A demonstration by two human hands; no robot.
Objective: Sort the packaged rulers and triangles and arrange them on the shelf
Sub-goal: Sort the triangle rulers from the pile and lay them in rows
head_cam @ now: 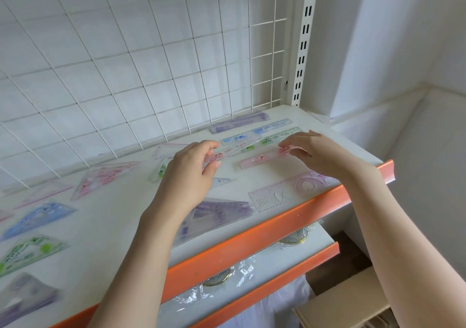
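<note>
Both hands hold one packaged pink ruler (pixel 249 151) just above the white shelf (pixel 121 227). My left hand (pixel 194 174) pinches its left end and my right hand (pixel 315 151) pinches its right end. Behind it lie a green ruler (pixel 274 138), a blue ruler (pixel 257 131) and a purple ruler (pixel 239 123) in a row. Another pink ruler (pixel 254 161) lies just below the held one. Packaged triangles lie to the left: a pink triangle (pixel 106 176), a blue triangle (pixel 37 218), a green triangle (pixel 30 250) and a purple triangle (pixel 216 214) under my left wrist.
A pink stencil ruler (pixel 290 189) lies by the orange front edge (pixel 252 237). A white wire grid (pixel 151 63) backs the shelf. The lower shelf (pixel 252 269) holds plastic-wrapped items. A cardboard box (pixel 348 302) stands at bottom right.
</note>
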